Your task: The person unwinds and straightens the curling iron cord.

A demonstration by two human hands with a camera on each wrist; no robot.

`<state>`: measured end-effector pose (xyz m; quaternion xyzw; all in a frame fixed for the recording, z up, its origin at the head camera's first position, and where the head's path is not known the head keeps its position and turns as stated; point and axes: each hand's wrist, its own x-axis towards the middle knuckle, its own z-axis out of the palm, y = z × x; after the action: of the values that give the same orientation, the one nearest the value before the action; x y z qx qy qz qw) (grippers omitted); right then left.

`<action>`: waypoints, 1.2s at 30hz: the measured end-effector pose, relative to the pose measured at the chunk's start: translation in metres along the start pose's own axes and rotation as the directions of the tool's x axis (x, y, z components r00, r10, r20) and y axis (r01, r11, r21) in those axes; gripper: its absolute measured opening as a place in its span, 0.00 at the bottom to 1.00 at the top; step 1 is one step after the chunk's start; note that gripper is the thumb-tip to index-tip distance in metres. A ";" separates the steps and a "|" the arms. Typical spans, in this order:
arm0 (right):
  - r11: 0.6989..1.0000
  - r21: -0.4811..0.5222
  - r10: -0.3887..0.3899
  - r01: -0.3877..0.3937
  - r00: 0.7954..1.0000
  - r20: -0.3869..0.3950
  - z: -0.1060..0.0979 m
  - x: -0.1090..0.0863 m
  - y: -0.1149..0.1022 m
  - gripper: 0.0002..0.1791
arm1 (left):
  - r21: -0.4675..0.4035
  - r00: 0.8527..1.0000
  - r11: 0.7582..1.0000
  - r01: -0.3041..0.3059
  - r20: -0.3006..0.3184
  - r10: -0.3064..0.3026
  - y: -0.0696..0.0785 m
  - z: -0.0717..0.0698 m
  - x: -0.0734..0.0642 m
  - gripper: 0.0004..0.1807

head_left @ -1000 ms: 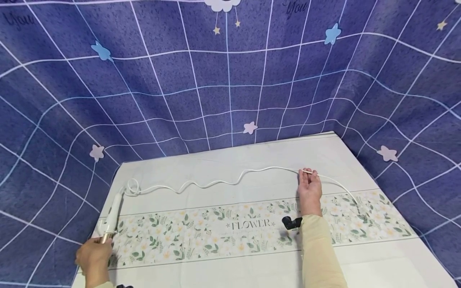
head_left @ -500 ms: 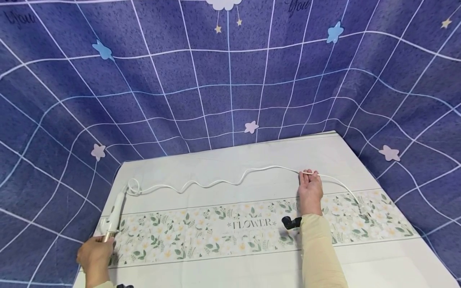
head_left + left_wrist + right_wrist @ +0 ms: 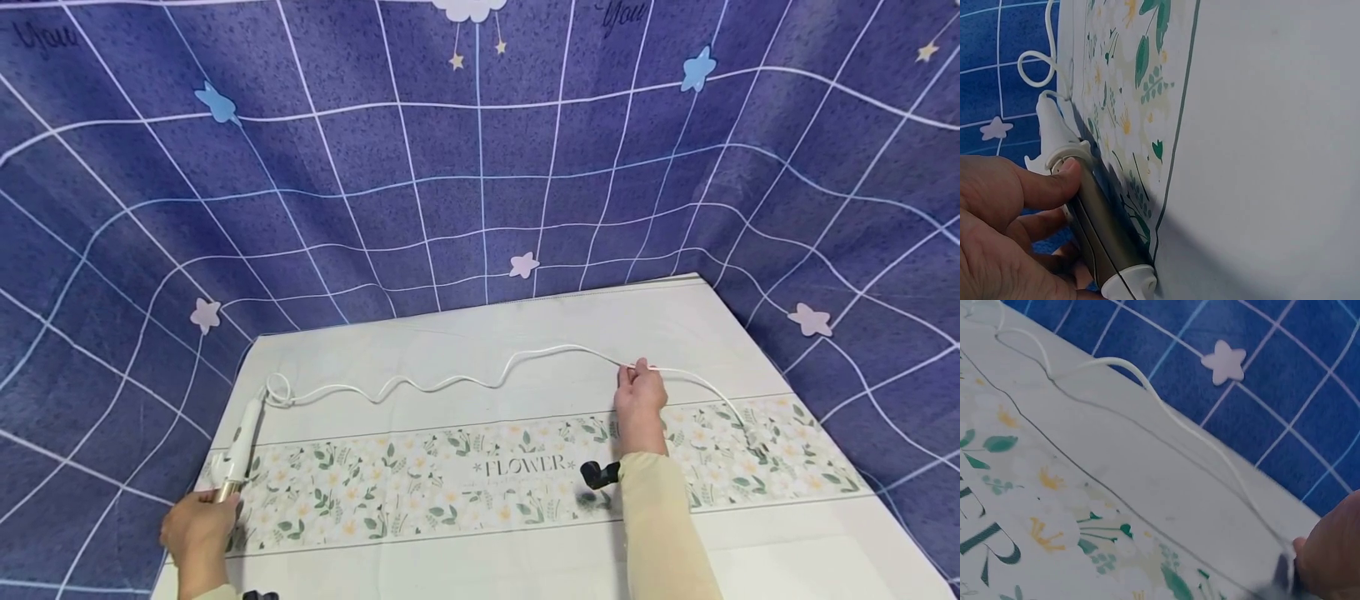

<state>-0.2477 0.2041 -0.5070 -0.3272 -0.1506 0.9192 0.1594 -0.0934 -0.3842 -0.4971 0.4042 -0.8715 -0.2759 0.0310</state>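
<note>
A curling iron [image 3: 242, 437] with a white handle and gold-brown barrel lies along the table's left side, its handle toward the back. My left hand [image 3: 198, 529] grips it by the barrel; in the left wrist view the thumb presses near the clamp [image 3: 1063, 150] and the fingers go round the far side. The white cord [image 3: 450, 381] makes a small loop by the handle, then runs in waves to the right. My right hand [image 3: 641, 400] pinches the cord well along its length, fingers curled. Beyond that hand the cord bends down to its plug [image 3: 757, 437], hard to see against the flowers.
A white tablecloth [image 3: 450, 342] with a floral band and the word FLOWER covers the table. Blue gridded curtain fabric [image 3: 420, 208] with stars hangs at the back and both sides, close to the table's edges.
My right hand has turned over from palm up, with the cord across its fingers, to fingers curled on the cord, shifting slightly left. My left hand stays at the barrel.
</note>
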 end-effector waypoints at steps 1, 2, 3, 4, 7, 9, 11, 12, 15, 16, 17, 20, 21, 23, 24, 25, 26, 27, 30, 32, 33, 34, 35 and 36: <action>1.000 -0.021 0.001 -0.001 1.000 -0.008 0.003 -0.003 0.001 0.27 | 0.003 1.000 1.000 0.004 0.006 -0.004 0.000 0.000 0.000 0.22; 0.999 -0.050 0.004 -0.005 1.000 -0.013 0.005 -0.007 0.001 0.27 | 0.007 1.000 1.000 0.007 0.010 -0.007 0.001 0.000 0.001 0.22; 0.997 -0.079 0.011 -0.012 1.000 -0.014 0.008 -0.011 0.002 0.26 | 0.005 1.000 1.000 0.011 0.014 -0.011 0.002 0.000 0.001 0.23; 0.994 -0.108 0.017 -0.018 1.000 -0.008 0.010 -0.014 0.003 0.27 | 0.003 1.000 1.000 0.016 0.018 -0.016 0.002 0.000 0.001 0.23; 0.986 -0.159 0.046 -0.041 0.999 0.027 0.015 -0.022 0.003 0.31 | -0.002 0.999 1.000 0.026 0.029 -0.026 0.004 0.000 0.000 0.23; 0.979 -0.197 0.070 -0.057 0.996 0.060 0.018 -0.027 0.003 0.35 | -0.009 0.999 1.000 0.029 0.032 -0.029 0.005 0.000 -0.001 0.23; 0.973 -0.220 0.090 -0.068 0.992 0.091 0.020 -0.031 0.002 0.37 | -0.013 0.999 0.999 0.035 0.035 -0.035 0.005 0.000 -0.002 0.23; 0.969 -0.232 0.105 -0.079 0.989 0.100 0.021 -0.032 0.002 0.37 | -0.014 0.999 0.999 0.040 0.037 -0.039 0.005 0.000 -0.002 0.23; 0.961 -0.252 0.147 -0.112 0.981 0.124 0.024 -0.037 0.000 0.36 | -0.016 0.998 0.998 0.053 0.041 -0.052 0.007 0.000 -0.002 0.24; 0.961 -0.250 0.158 -0.122 0.979 0.131 0.025 -0.039 0.000 0.35 | -0.021 0.997 0.998 0.057 0.047 -0.056 0.007 -0.001 -0.002 0.25; 0.959 -0.251 0.170 -0.132 0.976 0.138 0.026 -0.040 0.000 0.36 | -0.022 0.997 0.998 0.056 0.048 -0.055 0.007 -0.001 -0.002 0.25; 0.954 -0.254 0.202 -0.160 0.968 0.148 0.029 -0.044 0.001 0.36 | -0.021 0.998 0.999 0.050 0.043 -0.049 0.007 -0.001 -0.001 0.27; 0.953 -0.251 0.210 -0.168 0.966 0.151 0.030 -0.045 0.001 0.37 | -0.021 0.998 0.999 0.048 0.041 -0.048 0.008 -0.001 0.000 0.27; 0.952 -0.244 0.225 -0.183 0.962 0.157 0.031 -0.046 0.001 0.39 | -0.019 0.999 0.999 0.034 0.029 -0.033 0.008 -0.001 0.000 0.28; 0.954 -0.233 0.231 -0.191 0.960 0.160 0.031 -0.046 0.002 0.39 | -0.020 0.999 0.999 0.028 0.024 -0.028 0.009 0.000 0.000 0.28; 0.954 -0.227 0.237 -0.197 0.958 0.162 0.031 -0.046 0.002 0.40 | -0.022 0.999 0.999 0.024 0.024 -0.023 0.009 0.000 -0.001 0.29; 0.954 -0.223 0.241 -0.202 0.956 0.166 0.031 -0.046 0.002 0.40 | -0.027 0.999 0.999 0.025 0.023 -0.024 0.010 0.000 -0.001 0.30; 0.954 -0.220 0.243 -0.204 0.955 0.170 0.031 -0.045 0.003 0.40 | -0.031 0.999 0.999 0.028 0.023 -0.027 0.011 0.000 -0.001 0.30; 0.953 -0.227 0.243 -0.201 0.954 0.176 0.031 -0.045 0.005 0.37 | -0.045 0.999 0.998 0.041 0.024 -0.040 0.013 -0.001 0.000 0.34; 0.950 -0.246 0.238 -0.190 0.954 0.182 0.031 -0.045 0.006 0.34 | -0.050 0.999 0.998 0.043 0.020 -0.042 0.015 -0.001 0.001 0.36; 0.950 -0.253 0.235 -0.184 0.954 0.187 0.030 -0.046 0.007 0.33 | -0.047 0.999 0.998 0.037 0.017 -0.036 0.016 -0.001 0.002 0.37; 0.948 -0.267 0.230 -0.174 0.954 0.192 0.030 -0.046 0.008 0.32 | -0.049 1.000 0.999 0.023 0.010 -0.022 0.016 -0.001 0.003 0.39; 0.946 -0.284 0.221 -0.159 0.954 0.201 0.030 -0.047 0.008 0.32 | -0.056 1.000 0.998 0.003 -0.007 -0.003 0.018 -0.001 0.003 0.39; 0.942 -0.305 0.207 -0.138 0.956 0.209 0.030 -0.047 0.009 0.31 | -0.065 0.999 0.998 -0.024 -0.029 0.022 0.020 -0.001 0.003 0.39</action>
<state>-0.2339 0.1723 -0.4622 -0.2460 -0.2709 0.9306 0.0093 -0.1091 -0.3765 -0.4870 0.3967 -0.8660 -0.2984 0.0596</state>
